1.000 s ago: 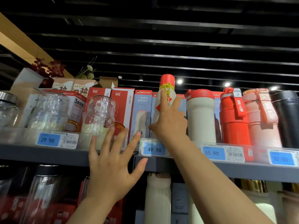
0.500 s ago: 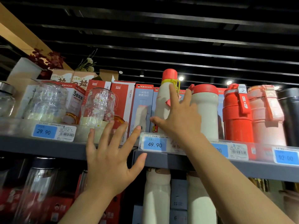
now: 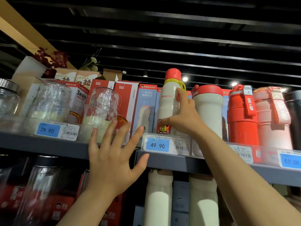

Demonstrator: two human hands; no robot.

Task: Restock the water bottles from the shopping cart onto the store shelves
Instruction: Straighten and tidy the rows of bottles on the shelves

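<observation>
A cream water bottle (image 3: 167,101) with a red cap and a yellow strap stands upright on the grey upper shelf (image 3: 175,162), above the 49.90 price tag (image 3: 157,145). My right hand (image 3: 183,119) holds it from the right, thumb along its lower front and fingers up its side. My left hand (image 3: 112,160) hovers in front of the shelf edge with fingers spread and straight, holding nothing. The shopping cart is out of view.
Right of the held bottle stand a cream tumbler with a red lid (image 3: 209,110), a red bottle (image 3: 241,115), a pink one (image 3: 272,118) and a dark one. Glass jars (image 3: 101,108) and red and blue boxes fill the left. More cream bottles (image 3: 158,198) stand below.
The bottle has shifted left on the shelf and turned, so its label faces me. My right hand slid from its front to its right side. My left hand stayed spread near the shelf edge.
</observation>
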